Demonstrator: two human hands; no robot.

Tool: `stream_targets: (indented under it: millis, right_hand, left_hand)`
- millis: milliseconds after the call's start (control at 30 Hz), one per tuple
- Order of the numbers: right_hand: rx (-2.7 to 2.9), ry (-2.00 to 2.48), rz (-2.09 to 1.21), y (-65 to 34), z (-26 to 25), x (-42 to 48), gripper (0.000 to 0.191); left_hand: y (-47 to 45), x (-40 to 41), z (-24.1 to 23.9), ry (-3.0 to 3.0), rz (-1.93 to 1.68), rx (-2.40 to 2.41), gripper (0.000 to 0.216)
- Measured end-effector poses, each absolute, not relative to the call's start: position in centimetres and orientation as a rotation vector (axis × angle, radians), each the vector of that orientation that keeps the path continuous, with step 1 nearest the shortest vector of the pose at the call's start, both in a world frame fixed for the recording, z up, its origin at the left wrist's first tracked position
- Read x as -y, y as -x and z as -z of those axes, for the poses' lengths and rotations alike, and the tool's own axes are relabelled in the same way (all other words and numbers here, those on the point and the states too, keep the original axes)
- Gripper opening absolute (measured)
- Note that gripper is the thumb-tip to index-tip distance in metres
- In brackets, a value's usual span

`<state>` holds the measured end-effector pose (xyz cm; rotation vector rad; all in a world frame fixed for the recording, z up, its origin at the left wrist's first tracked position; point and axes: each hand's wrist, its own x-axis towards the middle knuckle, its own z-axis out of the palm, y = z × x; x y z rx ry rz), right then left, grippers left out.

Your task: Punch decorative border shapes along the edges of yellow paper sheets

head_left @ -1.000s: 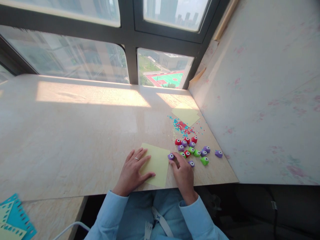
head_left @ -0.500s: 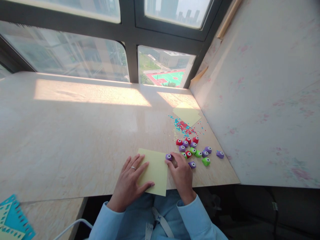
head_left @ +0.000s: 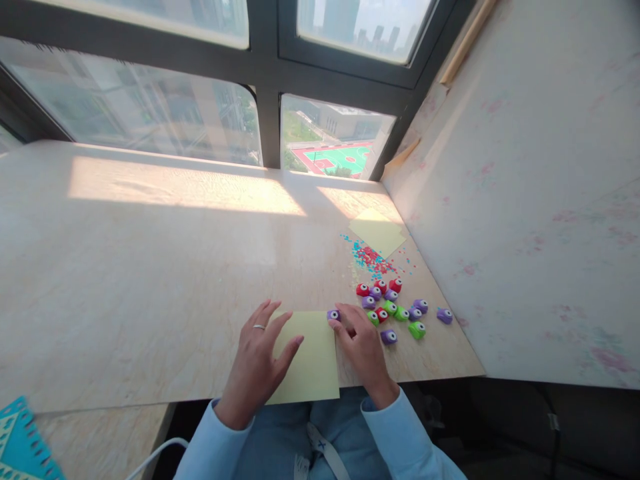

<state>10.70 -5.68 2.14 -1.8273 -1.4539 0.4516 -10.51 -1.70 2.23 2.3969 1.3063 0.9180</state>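
Observation:
A pale yellow sheet of paper [head_left: 315, 363] lies at the table's front edge, its near end reaching slightly past it. My left hand [head_left: 260, 357], a ring on one finger, is open over the sheet's left side with thumb and fingers spread. I cannot tell whether it touches the paper. My right hand [head_left: 363, 343] pinches a small purple paper punch [head_left: 333, 315] at the sheet's far right corner. Just right of that hand sit several more punches: purple ones [head_left: 389, 337], green ones [head_left: 417, 329] and red ones [head_left: 363, 289].
Red and blue paper bits [head_left: 373, 259] are scattered behind the punches, beside more yellow sheets [head_left: 377, 230]. A floral wall [head_left: 540, 220] bounds the right side, and a window [head_left: 337, 137] the back. Blue and yellow cut paper [head_left: 25, 440] and a white cable [head_left: 157, 457] are at lower left.
My left hand's fingers have risen from lying flat on the sheet and spread apart. The sheet has turned slightly, and the purple punch now sits at its far right corner.

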Motion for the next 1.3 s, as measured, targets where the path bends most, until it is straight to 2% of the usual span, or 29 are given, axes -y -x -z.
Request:
stream_targets:
  millis: [200, 333, 467, 1300]
  right_hand:
    - [1.531, 1.763, -0.502, -11.5, -2.3, 5.4, 0.024]
    - [1.526, 1.754, -0.494, -11.6, -2.2, 5.3, 0.023]
    - [1.51, 1.754, -0.427, -11.5, -1.9, 5.2, 0.02]
    - [1.52, 1.755, -0.281, -10.8, -1.3, 6.4, 0.018]
  left_hand:
    - [8.9, -3.9, -2.4, -2.43, -0.846, -1.229, 0.031]
    - [8.0, -6.1, -1.1, -2.503, -0.733, -1.067, 0.038]
    - [8.0, -6.2, -0.3, -2.585, -0.628, -0.97, 0.044]
    - [8.0, -5.7, -1.2, -2.557, -0.546, -0.984, 0.041]
